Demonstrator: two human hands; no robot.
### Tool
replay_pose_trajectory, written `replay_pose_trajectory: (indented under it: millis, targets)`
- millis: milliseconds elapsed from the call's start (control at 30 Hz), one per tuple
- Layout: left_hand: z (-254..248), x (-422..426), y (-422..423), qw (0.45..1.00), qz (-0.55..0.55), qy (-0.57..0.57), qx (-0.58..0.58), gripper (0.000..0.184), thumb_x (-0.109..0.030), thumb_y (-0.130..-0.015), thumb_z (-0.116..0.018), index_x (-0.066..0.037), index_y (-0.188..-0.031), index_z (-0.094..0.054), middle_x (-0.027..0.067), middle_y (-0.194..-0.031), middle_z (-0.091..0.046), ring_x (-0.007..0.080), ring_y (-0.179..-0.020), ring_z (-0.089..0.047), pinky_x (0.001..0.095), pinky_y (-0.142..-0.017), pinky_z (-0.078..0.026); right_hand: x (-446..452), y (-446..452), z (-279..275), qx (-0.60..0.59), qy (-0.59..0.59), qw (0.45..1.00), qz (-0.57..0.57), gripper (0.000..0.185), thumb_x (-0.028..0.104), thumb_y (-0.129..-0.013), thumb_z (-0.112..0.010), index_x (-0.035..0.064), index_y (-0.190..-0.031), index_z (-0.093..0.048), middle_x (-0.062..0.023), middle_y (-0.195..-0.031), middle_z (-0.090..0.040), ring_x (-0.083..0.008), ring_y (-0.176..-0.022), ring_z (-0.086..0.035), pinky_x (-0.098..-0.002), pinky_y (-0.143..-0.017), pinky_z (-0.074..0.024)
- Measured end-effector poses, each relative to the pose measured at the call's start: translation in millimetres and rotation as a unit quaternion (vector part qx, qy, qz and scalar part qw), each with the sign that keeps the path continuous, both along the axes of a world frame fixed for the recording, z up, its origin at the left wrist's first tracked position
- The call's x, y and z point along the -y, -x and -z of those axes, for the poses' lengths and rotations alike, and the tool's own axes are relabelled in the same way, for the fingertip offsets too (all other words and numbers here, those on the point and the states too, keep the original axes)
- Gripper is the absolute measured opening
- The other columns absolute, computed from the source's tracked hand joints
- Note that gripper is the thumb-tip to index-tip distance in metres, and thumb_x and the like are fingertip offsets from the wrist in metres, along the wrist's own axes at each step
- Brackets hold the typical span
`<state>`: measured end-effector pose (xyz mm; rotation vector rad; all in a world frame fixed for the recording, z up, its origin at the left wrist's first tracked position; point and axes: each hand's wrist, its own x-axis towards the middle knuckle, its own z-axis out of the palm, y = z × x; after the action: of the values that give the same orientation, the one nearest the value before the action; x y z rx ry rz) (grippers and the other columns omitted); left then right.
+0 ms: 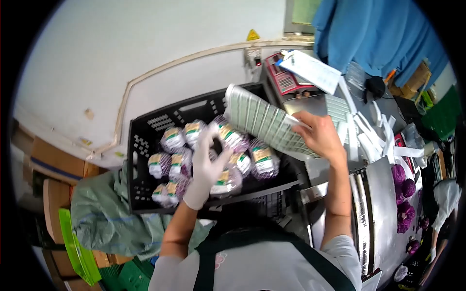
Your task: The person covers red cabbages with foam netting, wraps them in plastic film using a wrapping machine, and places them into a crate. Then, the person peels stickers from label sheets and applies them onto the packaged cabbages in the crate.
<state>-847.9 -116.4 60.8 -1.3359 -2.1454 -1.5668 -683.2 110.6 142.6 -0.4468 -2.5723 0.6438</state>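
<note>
My left hand [207, 167], in a white glove, hangs over a black crate [141, 186] with its thumb and fingers curved apart and nothing between them. Bare and ungloved, my right hand [319, 136] pinches the edge of a sheet of pale green labels [264, 120], which is curled at its left end and reaches over the crate's right side. Several purple bundles in netting and clear wrap lie in the crate, each with a green and white label, such as the wrapped bundle [263, 160].
A clipboard [313, 70] and crumpled white strips [371, 136] lie on the steel counter. Purple cabbages [405, 216] are at the right, near a co-worker [445, 201]. Green sacking [109, 213] and cardboard boxes [57, 160] stand left of the crate.
</note>
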Motion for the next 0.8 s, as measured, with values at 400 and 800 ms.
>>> replay_pose_trajectory:
  millis: [400,800]
  targets:
    - [-29,93,76,0.909,0.107,-0.139,0.378,0.027,0.007,-0.079,-0.061,0.004,-0.106,-0.058,0.0091,-0.097,-0.064,0.0126,-0.085,-0.062,0.0239,-0.077,-0.051,118,98,15,0.032,-0.071,0.984,-0.158,0.022,0.028,-0.080,-0.066,0.0073,-0.078,-0.058,-0.0122,-0.059,-0.058,-0.0332,-0.056,-0.058,-0.0404,-0.049,-0.0439]
    - [-1,126,127,0.897,0.053,-0.169,0.405,0.017,-0.013,-0.081,-0.069,0.002,-0.075,-0.062,-0.0018,-0.067,-0.061,0.0011,-0.059,-0.050,0.0168,-0.050,-0.040,146,147,28,0.137,0.012,0.964,-0.229,0.037,0.032,-0.089,-0.053,0.0000,-0.072,-0.051,-0.0160,-0.053,-0.051,-0.0335,-0.050,-0.052,-0.0396,-0.049,-0.0419]
